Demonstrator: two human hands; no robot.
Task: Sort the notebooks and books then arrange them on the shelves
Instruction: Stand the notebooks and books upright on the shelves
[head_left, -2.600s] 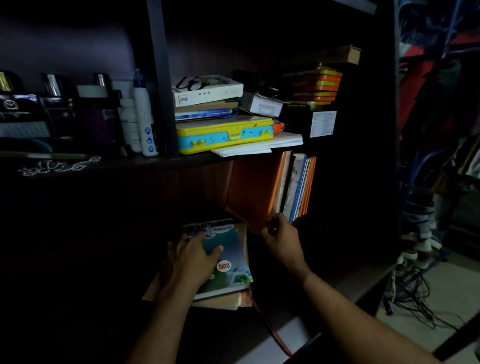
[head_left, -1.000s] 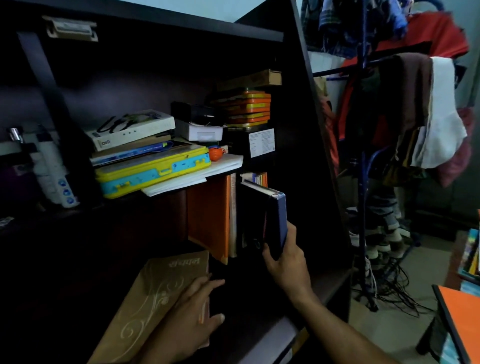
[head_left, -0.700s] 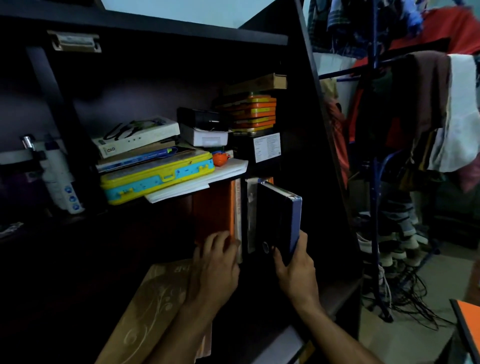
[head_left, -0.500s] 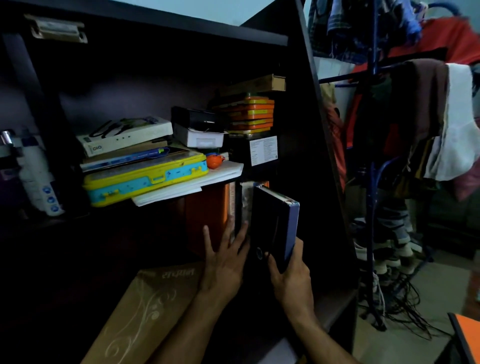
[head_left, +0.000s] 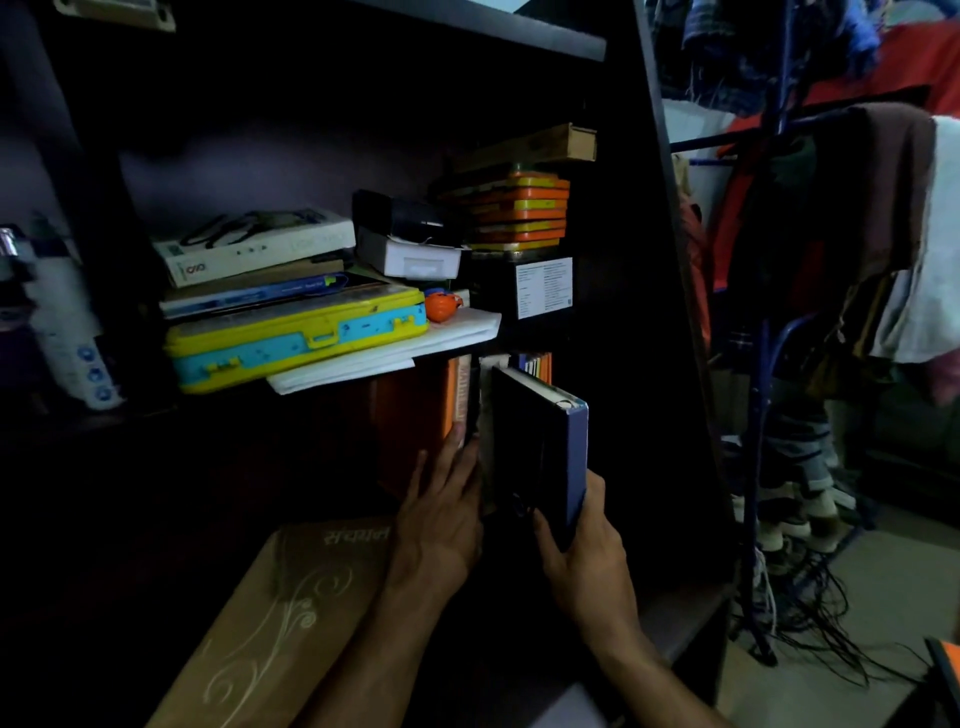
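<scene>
A dark blue hardcover book (head_left: 540, 447) stands tilted at the front of the lower shelf; my right hand (head_left: 584, 558) grips its bottom corner from below. My left hand (head_left: 441, 514) lies flat with straight fingers against the upright orange book (head_left: 410, 421), pressing the row of standing books (head_left: 530, 364) apart from the blue one. A tan book with a swirl pattern (head_left: 270, 623) lies flat at the lower left. The shelf's depth behind the books is too dark to make out.
The upper shelf holds a yellow and blue case (head_left: 296, 338), a white box (head_left: 249, 247), white papers (head_left: 395, 348), an orange tin stack (head_left: 519, 213) and a bottle (head_left: 67, 332). The shelf's dark side panel (head_left: 654, 332) stands right of the books. A clothes rack (head_left: 769, 322) and cables stand further right.
My left hand left the tan book and now presses on the orange book. My right hand has kept hold of the blue book at the gap in the row.
</scene>
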